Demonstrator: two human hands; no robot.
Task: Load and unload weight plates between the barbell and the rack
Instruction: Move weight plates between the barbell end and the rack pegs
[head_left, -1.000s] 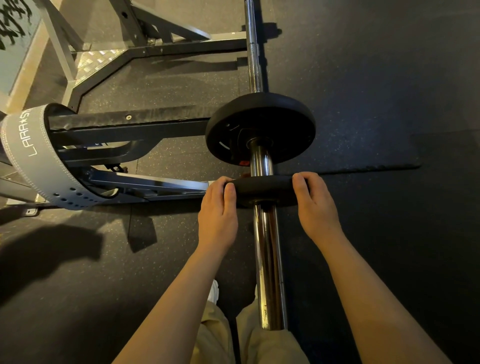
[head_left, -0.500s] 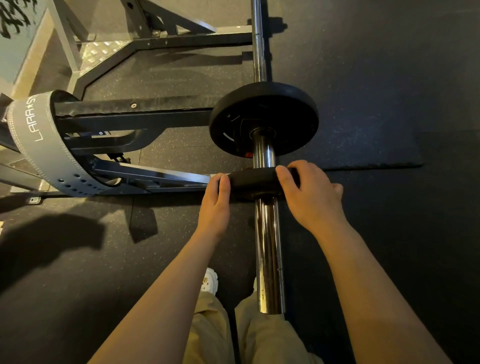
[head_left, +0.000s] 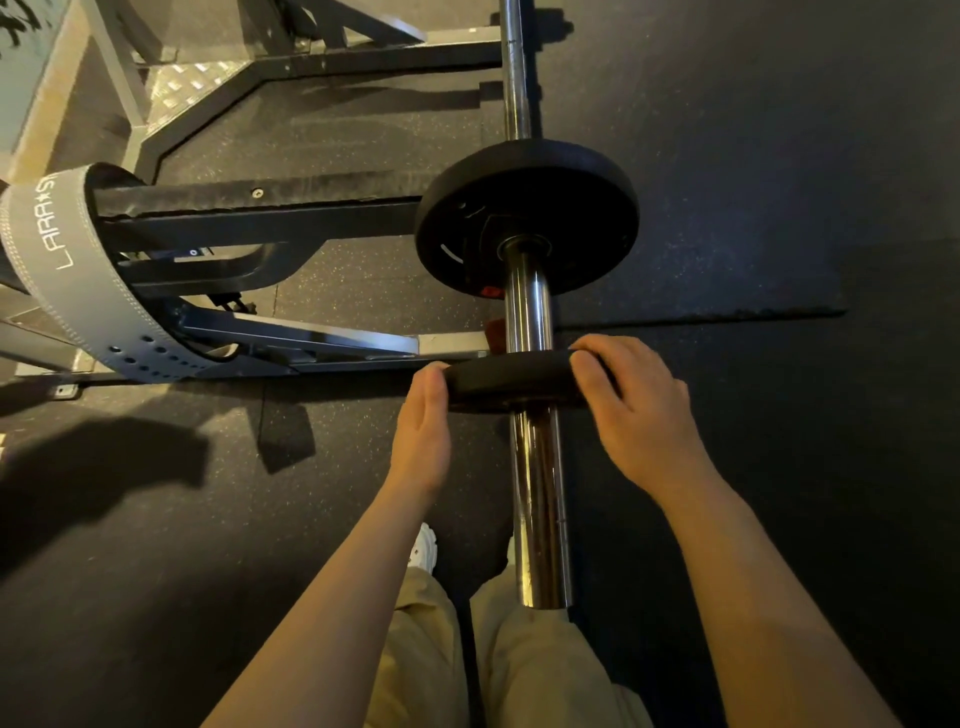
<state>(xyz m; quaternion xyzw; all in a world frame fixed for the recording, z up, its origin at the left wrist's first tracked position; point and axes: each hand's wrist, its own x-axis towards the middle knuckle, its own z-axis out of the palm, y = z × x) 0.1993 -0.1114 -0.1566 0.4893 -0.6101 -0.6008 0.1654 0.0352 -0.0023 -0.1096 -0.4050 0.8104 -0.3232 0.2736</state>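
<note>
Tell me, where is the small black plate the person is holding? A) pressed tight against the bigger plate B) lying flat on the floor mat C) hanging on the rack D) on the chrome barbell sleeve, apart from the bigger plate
D: the small weight plate sits on the barbell sleeve, with bare chrome showing between it and the larger weight plate.

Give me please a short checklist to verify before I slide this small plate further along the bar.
1. Small plate threaded on the barbell sleeve: ok.
2. Left hand on the plate's left edge: ok, fingers straight against the rim.
3. Right hand on the right edge: ok, fingers curled over the rim.
4. Bare sleeve between small plate and large plate: ok, nothing in the gap.
5. Collar behind the large plate: cannot tell.
6. Feet away from under the sleeve end: cannot tell, one shoe shows near it.
</note>
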